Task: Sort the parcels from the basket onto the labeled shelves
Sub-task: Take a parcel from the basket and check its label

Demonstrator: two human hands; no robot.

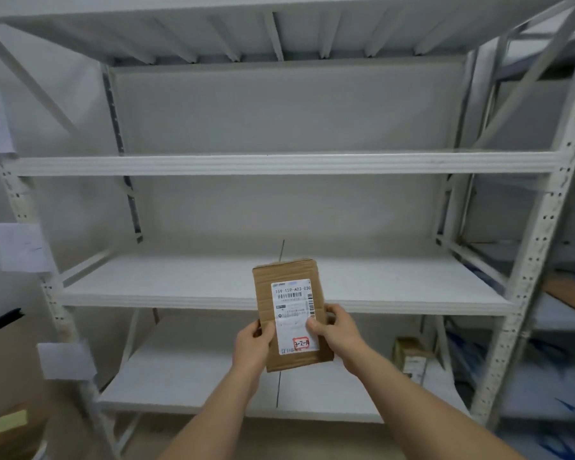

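I hold a small brown cardboard parcel (289,273) upright in front of the white metal shelving (279,164). Its white shipping label reads 159-159-A03-030 and carries a red-framed handwritten mark that looks like 3-2-10. My left hand (254,346) grips the parcel's lower left edge. My right hand (336,330) grips its right edge, thumb on the label. The parcel is level with the front edge of the middle shelf board (180,287). The basket is not in view.
Paper labels (20,247) hang on the left upright. A small box (412,360) stands at the right end of the lower shelf board (180,376). A neighbouring rack on the right holds a flat brown parcel (568,293). Cardboard boxes (10,423) sit low on the left.
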